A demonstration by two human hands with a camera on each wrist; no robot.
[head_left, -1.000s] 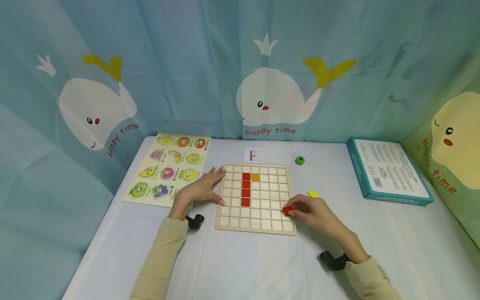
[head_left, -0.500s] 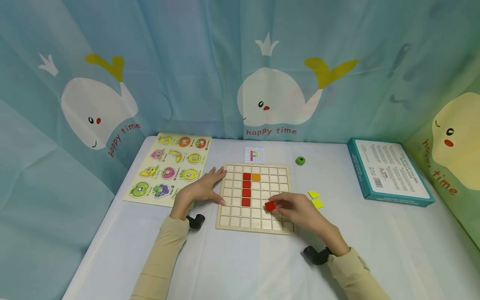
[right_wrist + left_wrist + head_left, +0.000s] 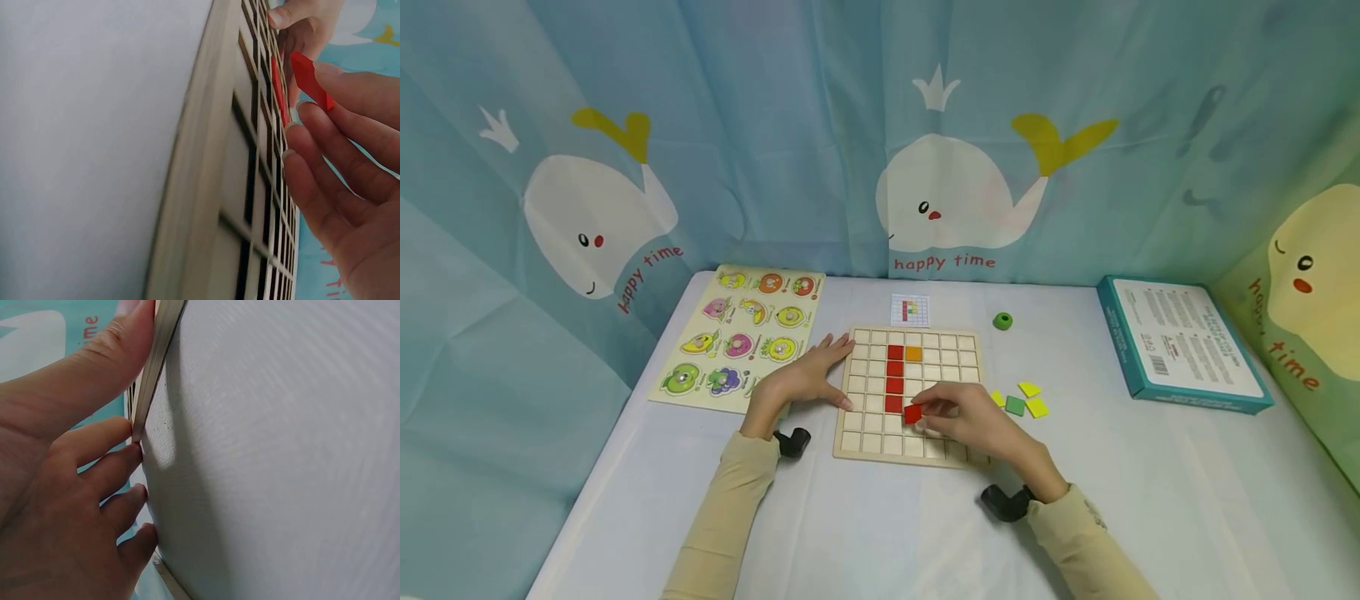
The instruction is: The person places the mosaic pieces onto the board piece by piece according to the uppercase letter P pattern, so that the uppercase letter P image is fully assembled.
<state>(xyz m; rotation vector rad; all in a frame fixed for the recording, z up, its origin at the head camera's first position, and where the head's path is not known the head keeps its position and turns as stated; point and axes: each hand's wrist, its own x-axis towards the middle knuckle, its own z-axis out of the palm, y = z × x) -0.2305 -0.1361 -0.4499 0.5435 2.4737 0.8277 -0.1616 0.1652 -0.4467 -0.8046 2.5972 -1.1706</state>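
My right hand [image 3: 973, 421] pinches a red square tile [image 3: 912, 414] between thumb and fingertips, above the wooden grid board [image 3: 910, 461]. In the right wrist view the tile [image 3: 310, 80] is held tilted, apart from the board. A column of several red tiles [image 3: 894, 385] sits in the board's cells, with an orange tile [image 3: 913, 354] beside the top one. Along the board's left edge rests my left hand [image 3: 801, 377], thumb and fingers spread. In the left wrist view, fingertips of the left hand [image 3: 69, 487] touch the board's side [image 3: 156, 369].
Right of the board lie several yellow tiles [image 3: 1037, 407] and a green tile [image 3: 1015, 406]. Behind it are a small pattern card [image 3: 910, 310] and a green ring-like piece [image 3: 1002, 321]. A fruit-picture board [image 3: 760, 362] lies left; a teal-edged box [image 3: 1187, 342] lies far right.
My right hand has carried the red tile leftward from the board's right edge to just below the red column. Its shift uncovers yellow and green tiles. The left hand stays in place.
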